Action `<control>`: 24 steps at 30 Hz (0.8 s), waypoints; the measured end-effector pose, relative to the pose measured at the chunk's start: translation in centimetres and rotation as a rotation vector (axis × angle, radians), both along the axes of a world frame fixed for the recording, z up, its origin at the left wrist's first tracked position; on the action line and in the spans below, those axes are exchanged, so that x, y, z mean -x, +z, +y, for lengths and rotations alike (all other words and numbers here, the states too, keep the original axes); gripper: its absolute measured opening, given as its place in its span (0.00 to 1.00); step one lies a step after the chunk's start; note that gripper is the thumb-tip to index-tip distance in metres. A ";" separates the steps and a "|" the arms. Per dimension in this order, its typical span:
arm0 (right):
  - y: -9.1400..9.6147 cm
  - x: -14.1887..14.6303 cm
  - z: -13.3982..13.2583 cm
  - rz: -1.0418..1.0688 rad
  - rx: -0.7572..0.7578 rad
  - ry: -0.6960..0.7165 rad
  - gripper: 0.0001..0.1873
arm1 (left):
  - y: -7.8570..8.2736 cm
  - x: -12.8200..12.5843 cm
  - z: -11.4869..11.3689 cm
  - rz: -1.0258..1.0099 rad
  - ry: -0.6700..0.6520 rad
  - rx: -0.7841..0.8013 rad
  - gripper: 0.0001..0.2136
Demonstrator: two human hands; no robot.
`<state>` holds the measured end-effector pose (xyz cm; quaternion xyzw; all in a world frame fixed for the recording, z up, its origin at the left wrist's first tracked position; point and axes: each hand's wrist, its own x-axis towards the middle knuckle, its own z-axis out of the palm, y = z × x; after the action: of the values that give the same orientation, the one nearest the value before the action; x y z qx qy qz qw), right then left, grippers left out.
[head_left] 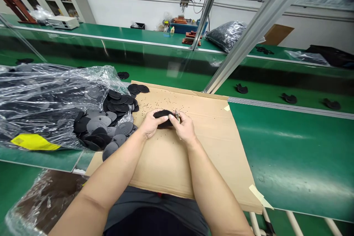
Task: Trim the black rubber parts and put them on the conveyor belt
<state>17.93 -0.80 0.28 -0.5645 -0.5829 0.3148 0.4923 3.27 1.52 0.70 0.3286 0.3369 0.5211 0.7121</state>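
Over the middle of a cardboard sheet, both my hands are closed around one black disc. My left hand pinches its left edge, the thumb lying across the near face. At the disc's right side is my right hand, its thumb pressed on the disc. A small metal tool sticks up from the fingers of that hand; its kind is mostly hidden. Tiny black bits lie scattered on the cardboard beyond the hands. Left of them spreads a pile of black discs.
A clear plastic bag of discs fills the left, a yellow piece at its front. Across the back runs a green conveyor carrying several black parts. A metal post slants up behind the cardboard. Another plastic bag sits low at left.
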 end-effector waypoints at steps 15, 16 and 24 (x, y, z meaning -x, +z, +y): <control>0.3 -0.6 -0.3 0.062 0.004 0.138 0.17 | -0.1 0.1 -0.5 -0.057 -0.060 0.014 0.19; 0.3 -0.5 -0.3 0.087 -0.001 0.134 0.17 | -0.1 0.0 -0.5 -0.052 -0.053 0.007 0.19; 0.3 1.1 -0.7 0.078 -0.078 0.019 0.14 | -0.4 0.1 0.4 -0.069 -0.008 0.033 0.21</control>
<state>16.87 -1.53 0.58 -0.5268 -0.5804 0.3183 0.5332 3.16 1.88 0.33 0.2999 0.3192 0.5237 0.7307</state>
